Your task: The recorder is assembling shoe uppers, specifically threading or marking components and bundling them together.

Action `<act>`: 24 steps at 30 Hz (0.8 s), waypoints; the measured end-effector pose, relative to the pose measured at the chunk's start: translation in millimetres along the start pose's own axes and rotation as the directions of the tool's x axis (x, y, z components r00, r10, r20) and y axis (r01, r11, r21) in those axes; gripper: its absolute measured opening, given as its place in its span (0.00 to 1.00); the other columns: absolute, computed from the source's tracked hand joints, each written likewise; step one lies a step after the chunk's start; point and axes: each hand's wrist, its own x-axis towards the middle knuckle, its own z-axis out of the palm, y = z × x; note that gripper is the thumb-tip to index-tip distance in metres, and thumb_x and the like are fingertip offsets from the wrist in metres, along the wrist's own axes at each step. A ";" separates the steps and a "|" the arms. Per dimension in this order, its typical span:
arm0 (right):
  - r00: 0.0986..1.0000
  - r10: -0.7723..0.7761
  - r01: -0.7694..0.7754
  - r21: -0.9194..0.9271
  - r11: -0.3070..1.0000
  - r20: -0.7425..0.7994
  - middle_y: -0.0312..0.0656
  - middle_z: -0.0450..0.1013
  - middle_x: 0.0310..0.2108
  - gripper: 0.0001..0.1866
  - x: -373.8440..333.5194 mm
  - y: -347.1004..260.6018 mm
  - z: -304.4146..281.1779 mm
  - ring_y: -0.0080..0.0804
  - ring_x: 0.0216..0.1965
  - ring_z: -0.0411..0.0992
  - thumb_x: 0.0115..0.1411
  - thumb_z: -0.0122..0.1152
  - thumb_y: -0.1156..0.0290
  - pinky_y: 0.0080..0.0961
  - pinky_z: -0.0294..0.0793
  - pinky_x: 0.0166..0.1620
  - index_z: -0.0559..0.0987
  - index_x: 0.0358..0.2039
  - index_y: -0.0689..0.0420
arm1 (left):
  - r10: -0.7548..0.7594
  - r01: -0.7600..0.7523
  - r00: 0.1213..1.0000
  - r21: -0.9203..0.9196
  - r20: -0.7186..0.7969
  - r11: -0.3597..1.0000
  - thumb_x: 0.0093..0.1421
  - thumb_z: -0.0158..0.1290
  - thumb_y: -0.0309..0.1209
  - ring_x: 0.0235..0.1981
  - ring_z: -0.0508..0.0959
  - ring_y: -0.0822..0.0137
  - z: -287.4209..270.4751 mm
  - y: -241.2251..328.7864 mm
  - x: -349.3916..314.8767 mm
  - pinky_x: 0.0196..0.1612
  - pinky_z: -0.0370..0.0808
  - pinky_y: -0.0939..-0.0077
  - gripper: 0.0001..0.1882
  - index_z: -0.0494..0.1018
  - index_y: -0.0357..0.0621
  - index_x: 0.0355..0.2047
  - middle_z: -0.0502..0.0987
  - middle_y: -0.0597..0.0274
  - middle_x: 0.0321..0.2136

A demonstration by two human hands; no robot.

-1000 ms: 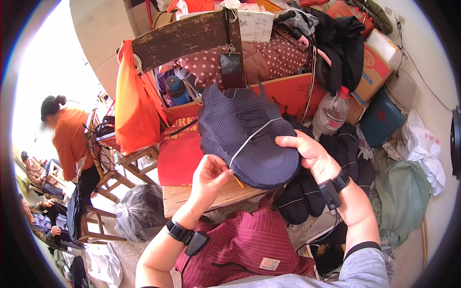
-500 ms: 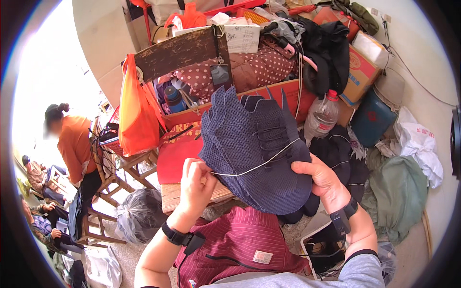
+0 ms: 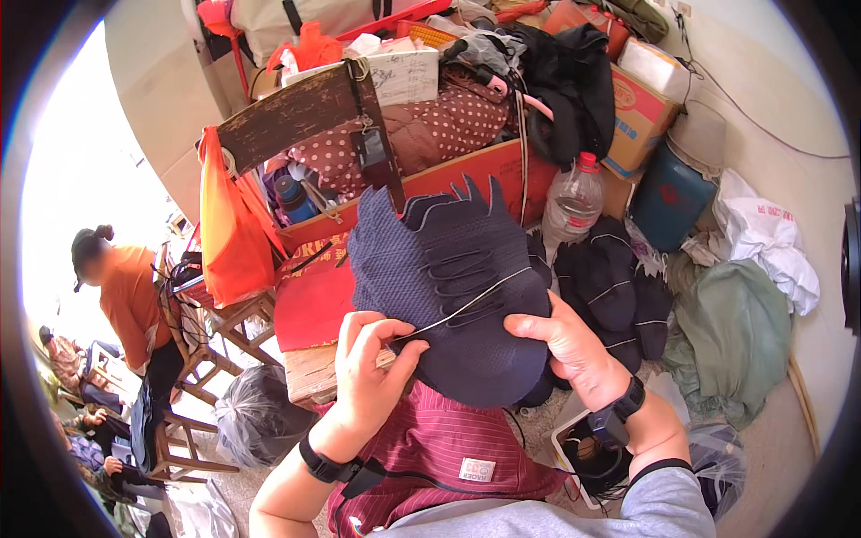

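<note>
A stack of dark navy knit shoe uppers (image 3: 462, 359), with lacing and ragged top edges, is held up over my lap. A thin white band (image 3: 489, 291) runs slantwise across the front of the stack. My right hand (image 3: 563, 338) grips the stack's right edge, thumb on the front, other fingers hidden behind. At the lower left edge my left hand (image 3: 377, 359) is closed, thumb and forefinger pinched together at the band's end. More banded dark bundles of uppers (image 3: 614, 287) lie to the right.
Ahead is a wooden chair (image 3: 287, 112) with a red seat and an orange bag (image 3: 235, 224). A clear bottle (image 3: 571, 202) stands near the blue bucket (image 3: 674, 193). Green cloth (image 3: 740, 332) lies at right, a white bin (image 3: 583, 466) beside my legs. People sit and stand at far left.
The stack has turned slightly and now sits a little lower and further left. My left hand has shifted right, pinching the band closer against the stack; my right hand keeps its grip.
</note>
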 end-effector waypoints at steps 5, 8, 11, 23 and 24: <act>0.998 -0.042 0.043 -0.040 0.998 0.040 0.43 0.76 0.51 0.30 -1.3 8.2 -10.1 0.32 0.51 0.74 0.55 0.70 0.75 0.31 0.71 0.57 0.71 0.58 0.63 | 0.000 -0.012 0.993 0.107 0.114 0.994 0.48 0.66 0.21 0.29 0.72 0.67 -2.5 5.7 4.4 0.32 0.71 0.75 0.10 0.76 0.41 0.30 0.71 0.61 0.33; 0.998 -0.046 0.048 -0.051 0.998 0.043 0.44 0.76 0.51 0.30 -3.8 14.4 -13.9 0.32 0.50 0.75 0.55 0.70 0.77 0.31 0.71 0.57 0.71 0.58 0.64 | 0.082 -0.100 0.991 0.175 0.107 0.979 0.45 0.66 0.21 0.32 0.75 0.58 -7.4 3.4 7.3 0.35 0.74 0.67 0.10 0.75 0.41 0.27 0.72 0.58 0.28; 0.999 -0.033 0.033 -0.025 0.999 0.031 0.44 0.76 0.50 0.30 -10.7 16.4 -15.8 0.32 0.50 0.75 0.55 0.69 0.78 0.31 0.72 0.57 0.70 0.58 0.65 | -0.007 0.006 1.000 0.244 0.002 0.970 0.43 0.65 0.20 0.31 0.74 0.57 -9.2 -7.3 10.0 0.35 0.73 0.64 0.12 0.73 0.42 0.26 0.71 0.57 0.30; 0.999 -0.035 0.038 0.141 0.989 -0.020 0.46 0.75 0.50 0.29 -28.6 19.8 -19.0 0.34 0.51 0.74 0.57 0.68 0.75 0.32 0.73 0.56 0.70 0.57 0.65 | -0.445 0.771 0.620 -0.608 0.646 0.191 0.63 0.40 0.69 0.68 0.59 0.54 5.1 -45.6 -55.1 0.66 0.61 0.50 0.48 0.47 0.49 0.72 0.54 0.57 0.70; 1.000 -0.017 0.020 0.143 0.990 -0.021 0.46 0.74 0.52 0.30 -28.8 26.1 -26.0 0.35 0.53 0.73 0.56 0.68 0.74 0.33 0.71 0.59 0.69 0.58 0.65 | -0.416 0.783 0.608 -0.598 0.676 0.173 0.63 0.40 0.69 0.68 0.59 0.54 14.9 -49.9 -56.6 0.66 0.61 0.50 0.48 0.47 0.49 0.72 0.54 0.57 0.70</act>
